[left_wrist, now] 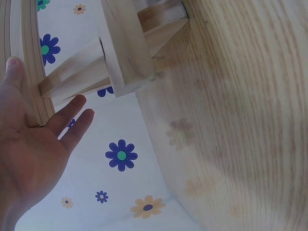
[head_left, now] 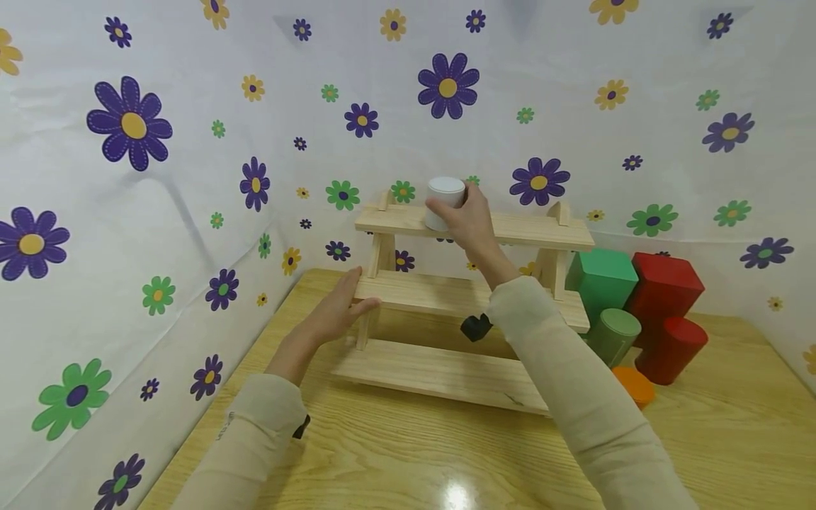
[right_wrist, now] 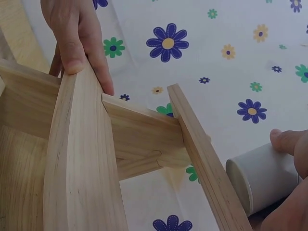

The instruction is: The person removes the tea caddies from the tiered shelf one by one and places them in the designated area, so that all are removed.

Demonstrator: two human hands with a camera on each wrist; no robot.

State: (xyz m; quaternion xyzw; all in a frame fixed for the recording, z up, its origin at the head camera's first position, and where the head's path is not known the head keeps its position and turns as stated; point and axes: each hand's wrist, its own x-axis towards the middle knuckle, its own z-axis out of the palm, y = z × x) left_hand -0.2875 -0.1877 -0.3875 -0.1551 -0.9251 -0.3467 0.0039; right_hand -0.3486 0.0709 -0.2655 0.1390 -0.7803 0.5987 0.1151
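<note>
A three-tier wooden shelf stands on the table. At its top tier my right hand grips a white cylinder, thumb on one side and fingers on the other. The cylinder stands upright, its base against the top board, as the right wrist view also shows. My left hand holds the left end of the middle board. In the right wrist view its thumb lies on the board's front edge, with fingers along the end. Its palm and extended fingers appear in the left wrist view.
Right of the shelf stand a green block, a red block, a green cylinder and a red cylinder. An orange round piece lies before them. Flower-printed cloth hangs behind and to the left.
</note>
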